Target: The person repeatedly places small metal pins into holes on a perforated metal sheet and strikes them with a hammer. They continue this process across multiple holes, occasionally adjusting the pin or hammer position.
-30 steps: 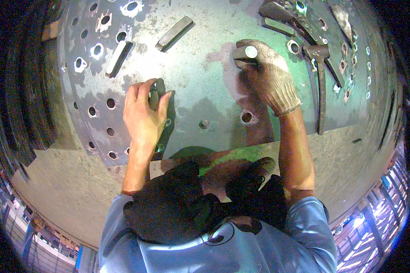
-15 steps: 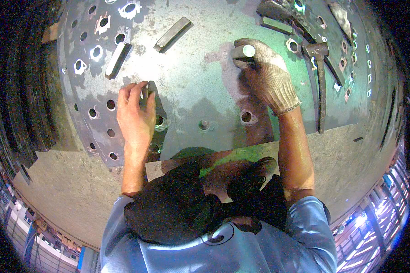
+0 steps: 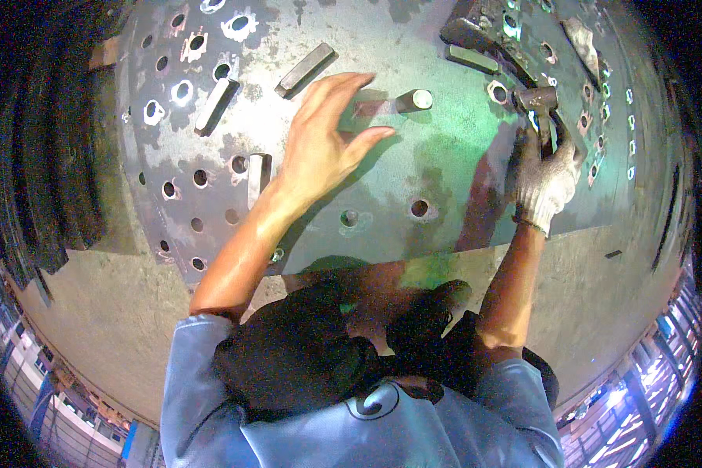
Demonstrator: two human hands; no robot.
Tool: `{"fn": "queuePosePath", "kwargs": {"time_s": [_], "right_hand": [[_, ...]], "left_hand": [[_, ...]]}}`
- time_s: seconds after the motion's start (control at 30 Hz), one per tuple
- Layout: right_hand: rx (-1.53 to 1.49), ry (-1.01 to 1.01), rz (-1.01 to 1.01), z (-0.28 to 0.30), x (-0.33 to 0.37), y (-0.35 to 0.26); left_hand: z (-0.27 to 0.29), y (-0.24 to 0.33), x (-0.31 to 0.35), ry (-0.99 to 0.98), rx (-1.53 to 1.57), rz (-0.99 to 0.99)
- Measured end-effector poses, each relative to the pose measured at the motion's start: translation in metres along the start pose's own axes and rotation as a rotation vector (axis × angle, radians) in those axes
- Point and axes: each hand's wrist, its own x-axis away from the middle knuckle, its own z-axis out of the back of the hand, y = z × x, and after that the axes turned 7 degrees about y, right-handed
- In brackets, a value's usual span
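My bare left hand [image 3: 324, 148] reaches over the steel plate [image 3: 312, 242], thumb and fingers spread and empty. Its fingertips point toward a short metal cylinder [image 3: 413, 101] with a bright round end, apart from it. On my right hand [image 3: 544, 175] is a pale knitted glove; it is closed around the handle of a hammer [image 3: 537, 99], just below the head. Beside my left wrist lies a short steel bar [image 3: 257, 178]. Two more bars, one pale [image 3: 216, 107] and one grey [image 3: 305, 69], lie beyond it.
Many round holes, several ringed with white marks, pierce the plate. A heavy dark-headed tool [image 3: 468, 27], a short bar [image 3: 473, 59] and a pale crumpled cloth or glove [image 3: 583, 48] lie at the far right. Dark stacked metal [image 3: 47, 156] stands left. Concrete floor [image 3: 125, 312] borders the near edge.
My right hand has let go of the metal cylinder, moved right and taken hold of the hammer. My left hand has released a steel bar and moved right toward the cylinder, fingers opening.
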Motion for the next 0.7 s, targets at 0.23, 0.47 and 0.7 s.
{"fn": "queuePosePath", "kwargs": {"time_s": [0.23,0.47,0.7], "right_hand": [[0.083,0.003,0.057,-0.033,0.009,0.036],[0.099,0.016,0.048,-0.033,0.01,0.035],[0.127,0.021,0.082,-0.033,0.009,0.036]], "left_hand": [[-0.039,-0.012,-0.012,-0.089,0.038,-0.06],[-0.046,-0.015,-0.011,-0.07,-0.015,-0.089],[-0.048,-0.015,-0.011,-0.045,-0.022,-0.098]]}}
